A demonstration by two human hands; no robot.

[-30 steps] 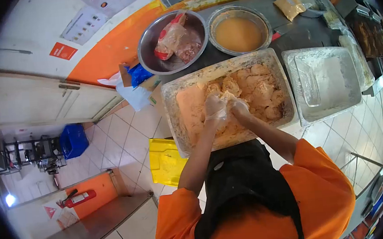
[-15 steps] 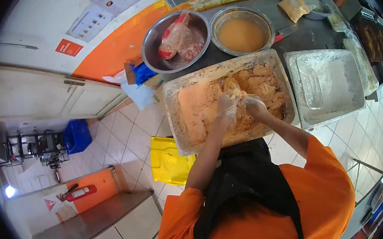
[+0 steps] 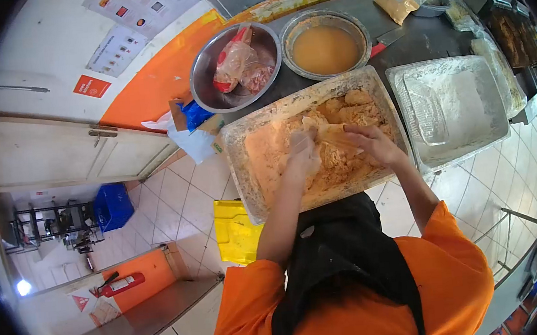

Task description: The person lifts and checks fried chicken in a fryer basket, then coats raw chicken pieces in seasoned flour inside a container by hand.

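Observation:
Both my hands are over a large floured tub with coated, breaded-looking pieces and loose orange-tinted flour. My left hand, in a clear plastic glove, is at the tub's middle; its fingers are smeared by motion. To its right is my right hand, its fingers stretched out and apart, looking bare. A thin translucent film, like a plastic glove, lies between the hands at the right fingertips. Whether the left fingers grip it is unclear.
Behind the tub stand a steel bowl with bagged raw meat and a basin of cloudy tan liquid. A red-handled knife lies beside it. At right is a white-floured tray with a wire basket. A yellow crate sits below left.
My right hand has drawn to the right, away from the left, and its fingers have spread. It looked covered in plastic before. My left hand has shifted slightly left. The camera view has shifted a little.

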